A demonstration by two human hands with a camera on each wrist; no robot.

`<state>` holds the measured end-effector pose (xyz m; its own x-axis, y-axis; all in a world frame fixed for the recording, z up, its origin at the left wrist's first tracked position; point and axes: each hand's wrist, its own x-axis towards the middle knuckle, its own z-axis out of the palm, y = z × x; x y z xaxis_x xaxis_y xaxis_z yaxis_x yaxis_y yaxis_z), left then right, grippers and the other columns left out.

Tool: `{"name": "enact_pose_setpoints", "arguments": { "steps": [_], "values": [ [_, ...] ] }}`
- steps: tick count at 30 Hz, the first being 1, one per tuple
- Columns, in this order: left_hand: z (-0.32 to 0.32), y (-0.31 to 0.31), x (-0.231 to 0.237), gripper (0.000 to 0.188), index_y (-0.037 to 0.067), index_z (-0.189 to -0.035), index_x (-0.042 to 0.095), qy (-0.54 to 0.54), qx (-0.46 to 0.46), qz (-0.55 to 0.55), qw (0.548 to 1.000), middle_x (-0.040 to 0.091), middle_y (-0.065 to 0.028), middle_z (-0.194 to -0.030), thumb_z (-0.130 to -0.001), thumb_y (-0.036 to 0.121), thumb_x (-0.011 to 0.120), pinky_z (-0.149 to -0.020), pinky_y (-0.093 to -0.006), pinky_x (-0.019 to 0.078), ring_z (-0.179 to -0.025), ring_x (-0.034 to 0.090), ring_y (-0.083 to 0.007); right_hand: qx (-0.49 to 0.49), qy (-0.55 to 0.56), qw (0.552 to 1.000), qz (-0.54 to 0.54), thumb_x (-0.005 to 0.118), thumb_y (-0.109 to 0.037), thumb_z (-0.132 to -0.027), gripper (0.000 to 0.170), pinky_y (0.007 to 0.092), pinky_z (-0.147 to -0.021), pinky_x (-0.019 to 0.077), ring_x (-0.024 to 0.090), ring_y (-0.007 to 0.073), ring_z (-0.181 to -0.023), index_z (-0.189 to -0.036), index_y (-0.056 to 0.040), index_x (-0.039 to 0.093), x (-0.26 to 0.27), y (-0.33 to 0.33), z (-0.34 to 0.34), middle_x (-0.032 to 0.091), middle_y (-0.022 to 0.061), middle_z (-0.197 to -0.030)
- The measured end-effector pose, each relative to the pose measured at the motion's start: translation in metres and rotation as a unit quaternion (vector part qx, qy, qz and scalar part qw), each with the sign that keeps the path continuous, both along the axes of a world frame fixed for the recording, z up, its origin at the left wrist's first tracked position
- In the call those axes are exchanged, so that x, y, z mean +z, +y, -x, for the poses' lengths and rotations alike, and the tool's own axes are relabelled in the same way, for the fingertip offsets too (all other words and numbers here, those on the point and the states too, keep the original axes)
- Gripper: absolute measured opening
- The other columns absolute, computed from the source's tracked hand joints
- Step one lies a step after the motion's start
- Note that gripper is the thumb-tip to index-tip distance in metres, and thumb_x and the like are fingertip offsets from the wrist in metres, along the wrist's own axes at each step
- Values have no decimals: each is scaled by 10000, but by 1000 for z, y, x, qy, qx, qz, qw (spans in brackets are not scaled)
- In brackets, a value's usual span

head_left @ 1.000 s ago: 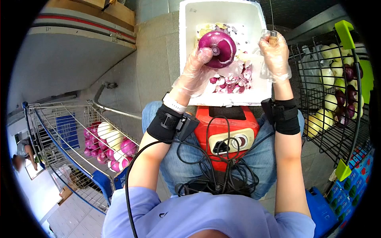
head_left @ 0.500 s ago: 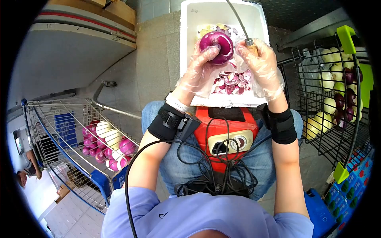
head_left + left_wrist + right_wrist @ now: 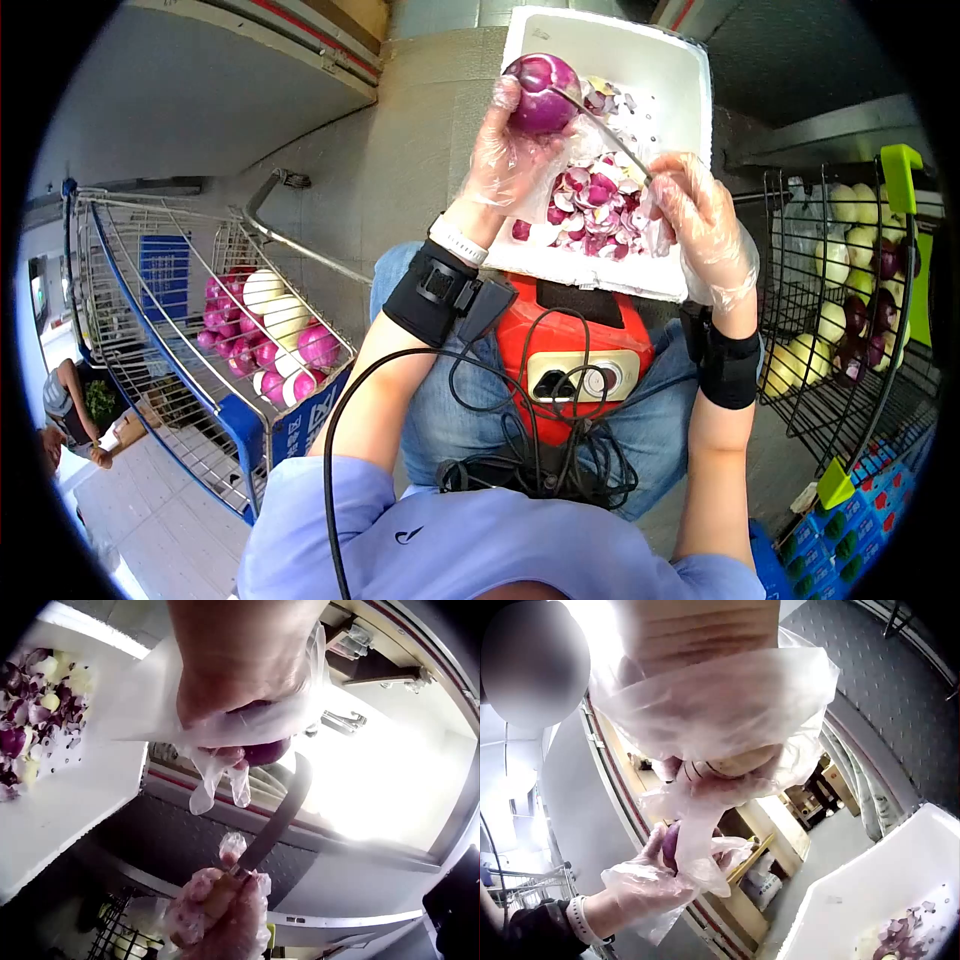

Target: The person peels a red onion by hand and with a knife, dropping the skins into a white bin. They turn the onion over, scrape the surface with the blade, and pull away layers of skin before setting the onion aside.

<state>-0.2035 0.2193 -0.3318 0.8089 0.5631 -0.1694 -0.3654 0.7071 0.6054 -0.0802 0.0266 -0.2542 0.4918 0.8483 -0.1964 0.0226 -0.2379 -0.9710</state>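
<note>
In a thin clear plastic glove, my left hand [image 3: 508, 160] holds a large red onion [image 3: 541, 112] above the upper left part of a white foam box [image 3: 690, 110]. My right hand [image 3: 708, 222], gloved the same way, grips a knife by its wooden handle [image 3: 220, 897]. The curved blade [image 3: 618, 142] reaches leftward, its tip overlapping the onion's side in the head view. In the left wrist view the blade [image 3: 281, 814] points up at the onion [image 3: 268, 752], which the left hand mostly hides. The right wrist view shows the onion [image 3: 672, 847] partly behind glove plastic.
Purple and white onion peelings [image 3: 600, 212] lie in the box. A wire cart [image 3: 190, 330] of red and white onions stands left, a black wire basket [image 3: 835, 300] of onions right. A red stool [image 3: 560, 345] and loose cables [image 3: 560, 440] are between the knees. Another person [image 3: 75, 400] is far left.
My right hand has brought the knife leftward to the onion. The onion has turned in the left hand and been lifted toward the box's left edge. The head view has shifted.
</note>
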Motion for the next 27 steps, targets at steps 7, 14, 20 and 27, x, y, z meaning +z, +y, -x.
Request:
{"name": "enact_pose_setpoints", "arguments": {
  "steps": [7, 14, 20, 27],
  "values": [
    [4, 7, 4, 556, 72, -1213, 497, 21, -3, -29, 999, 603, -122, -1063, -814, 403, 700, -659, -295, 550, -848, 635, -242, -45, 5, 999, -9, 553, -118, -925, 124, 208, -651, 432, 518, 56, -699, -978, -7, 572, -4, 1, 3, 583, 4, -774],
    [1, 5, 6, 639, 57, -1251, 461, 13, 9, -46, 999, 589, -144, -1099, -804, 450, 692, -764, -330, 585, -890, 648, -247, -42, 12, 999, 12, 562, -116, -919, 111, 196, -606, 416, 507, 42, -682, -957, -13, 576, -4, 1, 3, 579, -5, -762],
    [1, 4, 5, 643, 37, -1262, 452, 10, 2, -26, 1000, 577, -157, -1125, -817, 436, 686, -804, -359, 569, -966, 623, -277, -31, -3, 999, 23, 558, -126, -921, 114, 196, -603, 412, 501, 42, -676, -951, -18, 580, -3, 1, 0, 575, -3, -755],
    [-1, 4, -1, 594, 17, -1244, 462, -14, 9, 17, 1000, 541, -165, -1174, -810, 326, 725, -855, -393, 560, -980, 613, -297, -33, 15, 999, 17, 557, -130, -927, 123, 204, -617, 415, 499, 51, -678, -955, -12, 579, -5, -2, -3, 558, -8, -755]
  ]
}}
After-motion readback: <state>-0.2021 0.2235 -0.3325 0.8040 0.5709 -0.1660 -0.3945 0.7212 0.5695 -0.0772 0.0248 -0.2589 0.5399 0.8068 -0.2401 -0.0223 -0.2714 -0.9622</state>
